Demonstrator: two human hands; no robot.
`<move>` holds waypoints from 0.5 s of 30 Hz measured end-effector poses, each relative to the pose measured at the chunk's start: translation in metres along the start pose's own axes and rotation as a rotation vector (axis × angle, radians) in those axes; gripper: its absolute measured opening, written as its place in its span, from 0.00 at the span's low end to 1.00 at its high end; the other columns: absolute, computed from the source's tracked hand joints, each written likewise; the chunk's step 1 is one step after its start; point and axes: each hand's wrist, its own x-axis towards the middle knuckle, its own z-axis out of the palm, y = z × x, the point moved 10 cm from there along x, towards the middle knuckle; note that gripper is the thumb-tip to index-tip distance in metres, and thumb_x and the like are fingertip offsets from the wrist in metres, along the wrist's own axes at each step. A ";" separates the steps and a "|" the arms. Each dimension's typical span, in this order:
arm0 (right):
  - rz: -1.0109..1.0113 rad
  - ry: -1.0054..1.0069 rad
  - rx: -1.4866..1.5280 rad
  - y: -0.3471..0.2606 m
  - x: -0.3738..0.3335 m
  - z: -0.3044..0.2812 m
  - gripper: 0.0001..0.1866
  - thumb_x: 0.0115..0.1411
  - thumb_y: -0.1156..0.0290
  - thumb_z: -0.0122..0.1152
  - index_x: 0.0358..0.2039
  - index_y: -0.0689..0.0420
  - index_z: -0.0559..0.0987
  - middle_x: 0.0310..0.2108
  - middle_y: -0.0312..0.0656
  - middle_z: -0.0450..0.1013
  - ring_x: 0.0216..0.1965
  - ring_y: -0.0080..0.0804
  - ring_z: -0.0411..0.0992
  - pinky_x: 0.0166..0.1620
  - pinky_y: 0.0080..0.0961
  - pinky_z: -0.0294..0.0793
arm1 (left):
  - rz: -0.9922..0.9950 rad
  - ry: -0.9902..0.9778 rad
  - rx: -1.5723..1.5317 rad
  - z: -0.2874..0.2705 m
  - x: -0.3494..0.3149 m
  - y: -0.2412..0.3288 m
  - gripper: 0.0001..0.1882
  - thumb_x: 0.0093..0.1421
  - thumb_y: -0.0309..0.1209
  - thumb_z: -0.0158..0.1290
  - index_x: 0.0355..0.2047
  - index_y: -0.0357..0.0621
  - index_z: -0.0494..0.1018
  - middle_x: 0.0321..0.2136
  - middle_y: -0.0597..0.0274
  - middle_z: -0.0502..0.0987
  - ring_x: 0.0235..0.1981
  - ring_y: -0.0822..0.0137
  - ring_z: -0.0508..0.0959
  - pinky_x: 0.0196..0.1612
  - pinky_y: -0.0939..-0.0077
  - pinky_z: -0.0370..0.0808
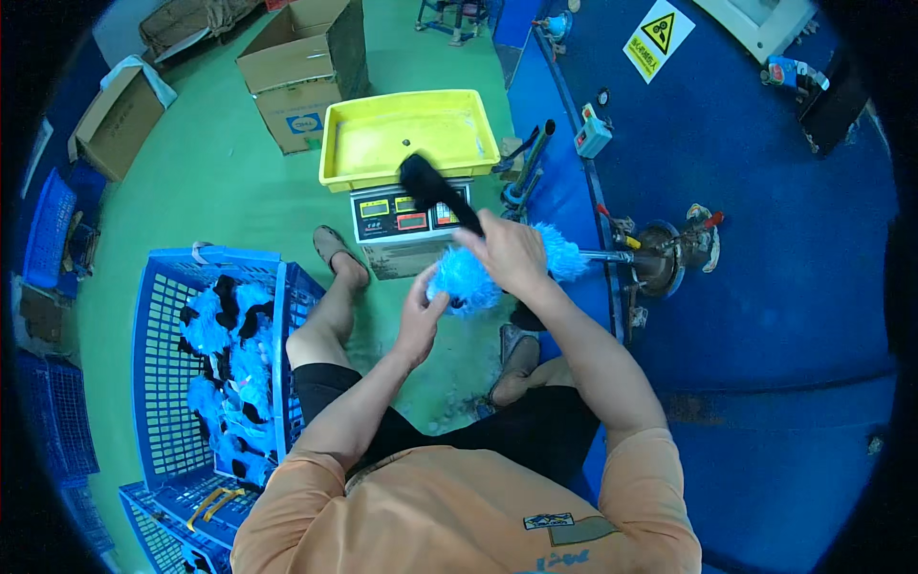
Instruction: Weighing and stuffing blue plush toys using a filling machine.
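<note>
While we sit with knees apart over the green floor (220, 182), both hands work at chest height on one blue fluffy duster (469, 277). Our left hand (423, 311) cups the underside of the fluff, fingers curled and partly closed against it. Our right hand (512, 253) is closed firmly round the duster where the fluff meets its black handle (435, 193), which juts up and away toward the scale.

The blue crate (158, 383) at our left knee holds a heap of similar blue-and-black dusters. Its wall stands just beside our thigh, so a careless elbow could snag it and spill the stock.

Beyond our hands a metal spindle (607, 255) projects from a fitting (669, 253) on the blue machine (765, 287), and the far end of the fluff lies at or around its tip. We cannot tell whether the spindle is turning. If it is, we judge the chief hazard to be loose fibres or fingertips drawn in, since the right-hand grip sits close to the shaft. A slack left-hand hold could also let the fluff seat crooked.

Farther off, a yellow tray (406, 134) sits on a weighing scale (402, 215). The raised handle hangs in front of it and could knock the tray or disturb a reading. Cardboard boxes (301, 72) stand well apart behind.
</note>
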 end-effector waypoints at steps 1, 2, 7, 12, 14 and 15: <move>0.104 0.035 0.055 0.020 0.005 0.001 0.25 0.64 0.46 0.53 0.32 0.60 0.74 0.25 0.51 0.77 0.28 0.55 0.76 0.34 0.47 0.74 | -0.040 -0.023 0.043 0.008 0.004 0.006 0.24 0.65 0.32 0.54 0.59 0.37 0.66 0.44 0.54 0.77 0.41 0.66 0.76 0.47 0.74 0.75; 0.220 0.070 0.103 0.048 0.007 0.001 0.27 0.65 0.46 0.51 0.32 0.62 0.75 0.26 0.54 0.77 0.28 0.59 0.75 0.33 0.50 0.73 | -0.087 -0.057 0.080 0.022 0.009 0.019 0.25 0.64 0.33 0.54 0.60 0.39 0.66 0.47 0.54 0.76 0.43 0.65 0.75 0.49 0.71 0.74; 0.360 0.068 0.105 0.125 -0.003 -0.023 0.32 0.68 0.42 0.42 0.32 0.63 0.75 0.31 0.57 0.78 0.34 0.62 0.74 0.39 0.51 0.70 | 0.141 -0.204 0.319 0.089 0.055 0.076 0.19 0.64 0.32 0.55 0.53 0.39 0.71 0.42 0.54 0.77 0.39 0.64 0.76 0.44 0.70 0.74; 0.349 0.281 0.093 0.129 -0.009 -0.037 0.24 0.65 0.47 0.54 0.31 0.59 0.75 0.27 0.50 0.77 0.29 0.54 0.74 0.37 0.48 0.71 | 0.071 -0.051 0.396 0.080 0.065 0.070 0.15 0.64 0.34 0.56 0.48 0.40 0.72 0.39 0.51 0.78 0.36 0.62 0.77 0.42 0.67 0.75; 0.050 0.484 0.181 0.132 -0.023 -0.042 0.27 0.64 0.43 0.56 0.43 0.57 0.75 0.42 0.48 0.76 0.39 0.47 0.73 0.45 0.43 0.71 | -0.032 -0.096 0.344 0.090 0.061 0.072 0.15 0.64 0.34 0.55 0.48 0.41 0.72 0.37 0.52 0.78 0.35 0.60 0.77 0.41 0.64 0.75; -0.134 0.562 0.184 0.125 -0.038 -0.039 0.31 0.63 0.40 0.56 0.48 0.58 0.75 0.47 0.48 0.74 0.45 0.47 0.72 0.48 0.42 0.70 | 0.062 -0.071 0.396 0.096 0.051 0.086 0.14 0.64 0.34 0.55 0.47 0.41 0.72 0.36 0.52 0.77 0.33 0.59 0.77 0.39 0.63 0.76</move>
